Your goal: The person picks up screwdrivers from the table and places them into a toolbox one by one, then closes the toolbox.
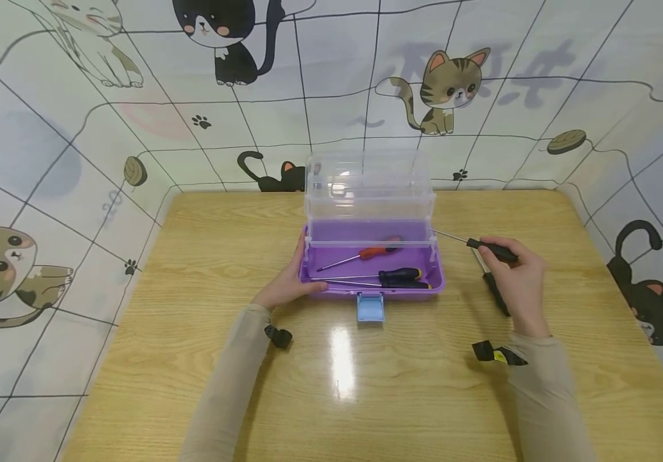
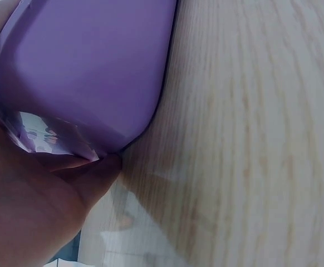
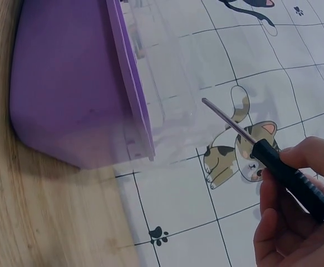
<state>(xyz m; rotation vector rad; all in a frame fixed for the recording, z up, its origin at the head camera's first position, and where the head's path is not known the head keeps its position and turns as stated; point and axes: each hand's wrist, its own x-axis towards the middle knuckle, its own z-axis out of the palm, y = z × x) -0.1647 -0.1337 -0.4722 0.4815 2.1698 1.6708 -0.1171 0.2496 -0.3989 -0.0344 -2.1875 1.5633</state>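
A purple toolbox (image 1: 345, 292) stands on the table with its clear lid (image 1: 368, 173) raised. My left hand (image 1: 285, 285) grips the box's left end, thumb along the front rim. In my right hand (image 1: 520, 282) is a black-handled screwdriver (image 3: 293, 181), held in the air to the right of the box, its shaft pointing left toward the lid. Inside the box lie a red-handled screwdriver (image 1: 373, 251) and two screwdrivers with black and yellow handles (image 1: 403, 274). Another black-handled screwdriver (image 1: 495, 294) lies on the table below my right hand, partly covered by it.
A light blue latch (image 1: 370, 308) hangs open at the box's front. The wooden table (image 1: 221, 237) meets walls with a cat-patterned covering (image 1: 337, 122) at the back and sides.
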